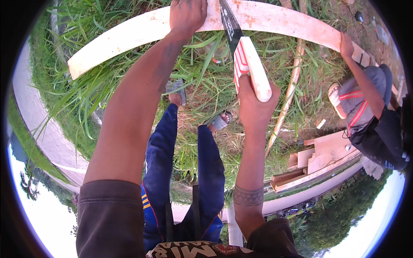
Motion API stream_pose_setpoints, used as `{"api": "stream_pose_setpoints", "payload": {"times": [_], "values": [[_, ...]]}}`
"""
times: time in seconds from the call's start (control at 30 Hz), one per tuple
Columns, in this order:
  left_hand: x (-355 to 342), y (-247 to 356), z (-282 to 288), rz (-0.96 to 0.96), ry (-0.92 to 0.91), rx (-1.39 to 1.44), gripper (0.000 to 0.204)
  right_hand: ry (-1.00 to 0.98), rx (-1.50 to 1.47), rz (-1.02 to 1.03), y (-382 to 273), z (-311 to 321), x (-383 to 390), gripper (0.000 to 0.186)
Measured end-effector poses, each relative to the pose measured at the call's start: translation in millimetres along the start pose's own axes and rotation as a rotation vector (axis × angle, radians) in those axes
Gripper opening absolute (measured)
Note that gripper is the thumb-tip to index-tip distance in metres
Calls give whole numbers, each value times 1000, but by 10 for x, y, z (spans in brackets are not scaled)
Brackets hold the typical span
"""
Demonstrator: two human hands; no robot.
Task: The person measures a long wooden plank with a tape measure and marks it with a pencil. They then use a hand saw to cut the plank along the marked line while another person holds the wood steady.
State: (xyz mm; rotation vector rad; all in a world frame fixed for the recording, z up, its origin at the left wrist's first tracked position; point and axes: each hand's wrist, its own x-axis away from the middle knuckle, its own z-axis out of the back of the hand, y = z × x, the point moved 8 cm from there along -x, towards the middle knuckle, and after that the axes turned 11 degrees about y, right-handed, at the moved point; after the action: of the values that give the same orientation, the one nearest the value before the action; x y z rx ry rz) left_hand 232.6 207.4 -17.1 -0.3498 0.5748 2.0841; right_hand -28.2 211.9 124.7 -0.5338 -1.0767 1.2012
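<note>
A long wooden plank runs across the top of the view, over the grass. My left hand grips it a little left of the saw. In my right hand is a handsaw with a white and red handle, my fingers wrapped round it. Its dark blade lies across the plank; whether the teeth have cut into the wood cannot be made out. Farther right, another person's hand holds the same plank near its right end.
A co-worker in dark clothing crouches at the right. Cut boards lie stacked at the lower right, near a thin pole on the ground. Tall grass surrounds my sandalled feet, and a paved path curves along the left.
</note>
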Motion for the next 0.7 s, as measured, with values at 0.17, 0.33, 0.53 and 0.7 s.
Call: {"api": "stream_pose_setpoints", "payload": {"times": [0.17, 0.33, 0.53, 0.7], "values": [[90, -70, 13, 73, -51, 32, 20, -95, 156, 137, 206, 552, 958, 8], [187, -34, 159, 127, -88, -7, 23, -81, 181, -27, 15, 1088, 1399, 2], [111, -62, -71, 119, -133, -10, 27, -98, 59, 47, 114, -276, -49, 19], [53, -41, 14, 71, -40, -20, 23, -102, 136, -36, 335, 931, 1168, 3]]}}
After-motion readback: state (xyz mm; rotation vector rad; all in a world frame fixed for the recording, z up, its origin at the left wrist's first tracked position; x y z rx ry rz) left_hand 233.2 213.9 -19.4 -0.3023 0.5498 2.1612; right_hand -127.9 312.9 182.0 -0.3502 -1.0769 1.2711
